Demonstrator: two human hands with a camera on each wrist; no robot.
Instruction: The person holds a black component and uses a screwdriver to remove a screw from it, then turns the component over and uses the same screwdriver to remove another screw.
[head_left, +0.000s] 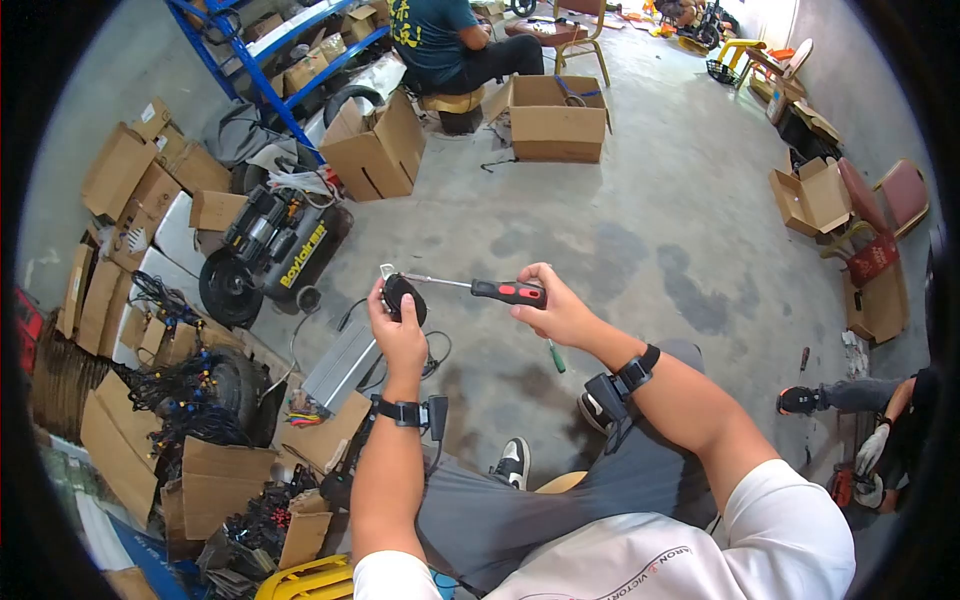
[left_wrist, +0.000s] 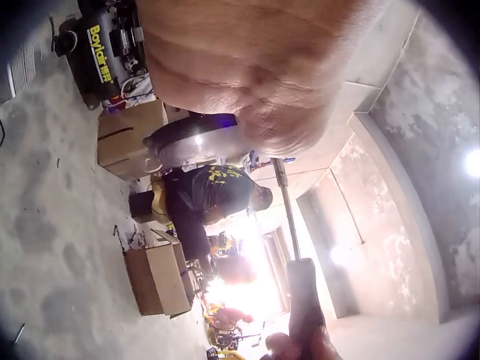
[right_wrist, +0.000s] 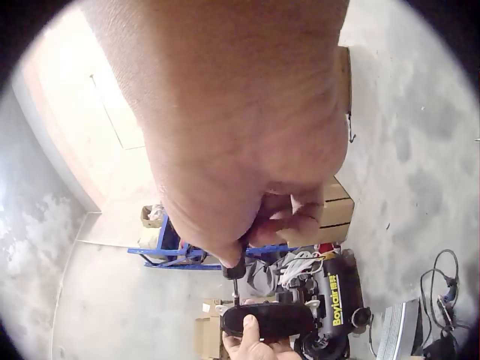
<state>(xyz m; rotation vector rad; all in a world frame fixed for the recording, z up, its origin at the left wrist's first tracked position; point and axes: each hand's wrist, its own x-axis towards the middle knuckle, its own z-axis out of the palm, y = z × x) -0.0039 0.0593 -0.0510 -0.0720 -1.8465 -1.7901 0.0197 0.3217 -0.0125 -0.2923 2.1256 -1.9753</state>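
Note:
My left hand (head_left: 401, 338) holds up a black oval part (right_wrist: 274, 321) with pale metal tabs at its ends, the thumb lying across its face. In my right hand (head_left: 562, 312) is a screwdriver (head_left: 508, 292) with a black and red handle, gripped by the fingers and thumb. Its metal shaft points left, and the tip is right at the tabbed end of the part. The left wrist view shows the shaft too, partly behind the heel of the left hand, with right fingertips (left_wrist: 279, 345) on the handle.
A silver finned metal box (head_left: 342, 368) with cables lies on the floor by a black air compressor (head_left: 285, 240). A green-handled tool (head_left: 556, 358) lies near my shoes. Cardboard boxes and wire bundles (head_left: 195, 400) crowd the left. Other people sit ahead and at right.

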